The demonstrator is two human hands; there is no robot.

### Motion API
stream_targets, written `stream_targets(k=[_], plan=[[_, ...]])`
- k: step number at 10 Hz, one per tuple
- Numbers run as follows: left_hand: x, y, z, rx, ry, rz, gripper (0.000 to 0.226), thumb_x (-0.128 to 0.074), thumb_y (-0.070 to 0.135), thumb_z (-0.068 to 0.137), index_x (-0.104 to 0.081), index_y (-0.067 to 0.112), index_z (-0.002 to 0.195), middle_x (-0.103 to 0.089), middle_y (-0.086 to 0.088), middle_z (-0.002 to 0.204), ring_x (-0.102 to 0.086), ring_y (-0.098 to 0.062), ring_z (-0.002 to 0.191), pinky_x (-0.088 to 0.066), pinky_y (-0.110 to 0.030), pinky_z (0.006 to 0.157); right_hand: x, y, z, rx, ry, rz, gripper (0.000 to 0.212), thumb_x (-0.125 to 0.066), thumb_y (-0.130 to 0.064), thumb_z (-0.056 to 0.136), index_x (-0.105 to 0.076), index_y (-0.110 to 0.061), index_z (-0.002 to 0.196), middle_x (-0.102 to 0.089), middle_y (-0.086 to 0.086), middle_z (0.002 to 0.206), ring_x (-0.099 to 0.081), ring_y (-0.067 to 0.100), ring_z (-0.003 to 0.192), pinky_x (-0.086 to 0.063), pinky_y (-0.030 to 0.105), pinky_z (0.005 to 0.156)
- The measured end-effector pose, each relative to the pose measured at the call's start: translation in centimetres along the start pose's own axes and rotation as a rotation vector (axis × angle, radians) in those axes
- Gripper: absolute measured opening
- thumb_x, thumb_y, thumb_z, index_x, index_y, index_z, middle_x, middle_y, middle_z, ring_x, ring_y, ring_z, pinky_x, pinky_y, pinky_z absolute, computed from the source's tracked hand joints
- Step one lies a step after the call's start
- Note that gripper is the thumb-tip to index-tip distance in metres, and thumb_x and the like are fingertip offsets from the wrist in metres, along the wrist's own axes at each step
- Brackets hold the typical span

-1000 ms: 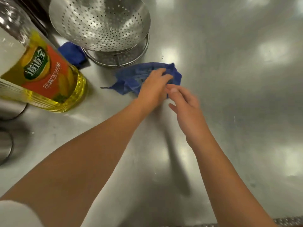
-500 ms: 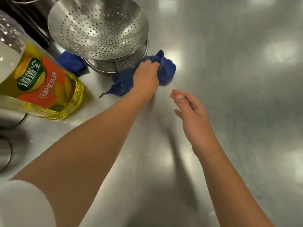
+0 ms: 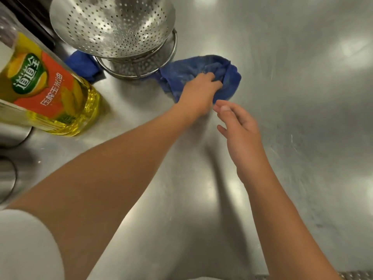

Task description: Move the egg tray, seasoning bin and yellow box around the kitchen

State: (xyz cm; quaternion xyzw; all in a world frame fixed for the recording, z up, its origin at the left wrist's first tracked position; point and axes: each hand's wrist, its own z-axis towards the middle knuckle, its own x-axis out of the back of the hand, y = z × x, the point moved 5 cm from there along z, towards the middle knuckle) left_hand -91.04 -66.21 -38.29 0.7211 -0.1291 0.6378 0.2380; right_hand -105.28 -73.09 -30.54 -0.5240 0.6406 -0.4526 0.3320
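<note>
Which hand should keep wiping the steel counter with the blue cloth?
Left. The left hand already grips the blue cloth on the counter beside the colander. The right hand hovers open, holding nothing.

Brushed steel desk [image 3: 292, 138] fills the view; soft overhead light is reflected in blurred patches at 1 and 6 o'clock. Fine scratches are seen at 3 o'clock.
</note>
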Motion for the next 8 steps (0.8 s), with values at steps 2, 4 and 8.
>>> stream_targets(k=[2,4,8], plan=[[-0.7,-1.4,-6.9,0.025,-0.040,0.002,0.029,-0.056,0.018,0.097,-0.060,0.020,0.125,-0.051,-0.005,0.125,-0.043,-0.025,0.125,-0.039,-0.036,0.065,-1.8,-0.3,-2.7,-0.011,-0.060,-0.001,0.020,-0.050,-0.021,0.101,-0.069,-0.028,0.102,-0.069,-0.033,0.086,-0.062,-0.014,0.091,-0.051,0.022,0.089],[-1.1,-5.6,-13.9,0.124,-0.041,-0.010,0.042,-0.057,0.017,0.097,-0.057,0.023,0.138,-0.051,-0.004,0.136,-0.040,-0.025,0.131,-0.045,-0.037,0.070,-5.6,-0.7,-5.1,-0.001,-0.172,0.027,0.019,-0.051,-0.020,0.100,-0.068,-0.025,0.106,-0.071,-0.023,0.091,-0.064,-0.014,0.087,-0.049,0.009,0.076],[0.8,-13.1,-28.5,0.578,0.219,-0.255,0.028,-0.052,0.020,0.097,-0.066,0.016,0.121,-0.066,-0.006,0.113,-0.060,-0.028,0.107,-0.049,-0.037,0.079,-14.3,-0.6,-10.4,0.040,-0.421,-0.034,0.023,-0.053,-0.019,0.099,-0.069,-0.015,0.115,-0.070,-0.020,0.097,-0.063,-0.013,0.089,-0.050,0.012,0.083]])
